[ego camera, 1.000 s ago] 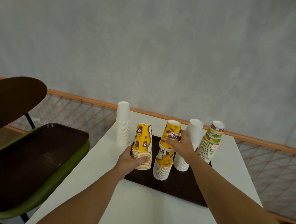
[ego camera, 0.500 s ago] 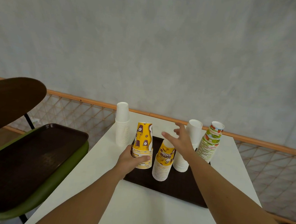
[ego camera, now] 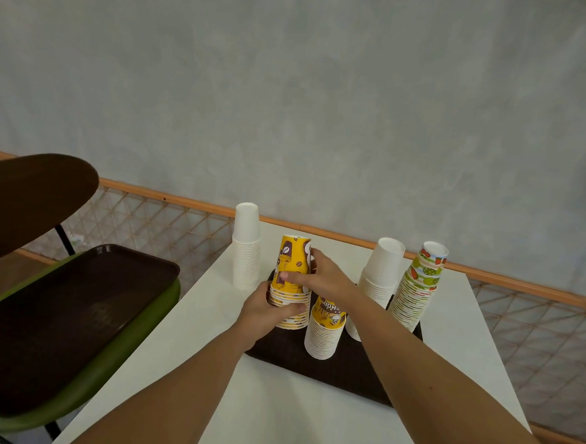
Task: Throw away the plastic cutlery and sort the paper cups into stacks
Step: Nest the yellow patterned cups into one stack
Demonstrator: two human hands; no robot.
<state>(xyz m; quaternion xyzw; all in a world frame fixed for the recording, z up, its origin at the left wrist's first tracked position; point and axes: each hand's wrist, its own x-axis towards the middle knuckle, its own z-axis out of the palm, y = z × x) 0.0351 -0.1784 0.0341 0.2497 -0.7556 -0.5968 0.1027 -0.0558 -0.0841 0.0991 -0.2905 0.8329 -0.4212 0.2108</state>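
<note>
Yellow cup stack (ego camera: 290, 280) is right in both hands, folks. The right hand (ego camera: 327, 279) lays its thumb across the front of the top cup and curls its fingers round the back, a full wrap. The left hand (ego camera: 266, 314) curls round the ringed rims lower down and grips the base. The stack stands upright, mouths down, at the far left corner of the dark tray (ego camera: 344, 376). Its foot seems to rest on the tray, though the left hand hides part of it. Here's what matters: the long axis runs straight up, right hand above, left hand below on the same line. So I'd say any seating or lifting of that top cup goes straight along it. Just to the right stands a mixed stack (ego camera: 324, 330), yellow cups over white. Toward the tray's far right corner are a white stack (ego camera: 379, 278) and a fruit-print stack (ego camera: 417, 291).
</note>
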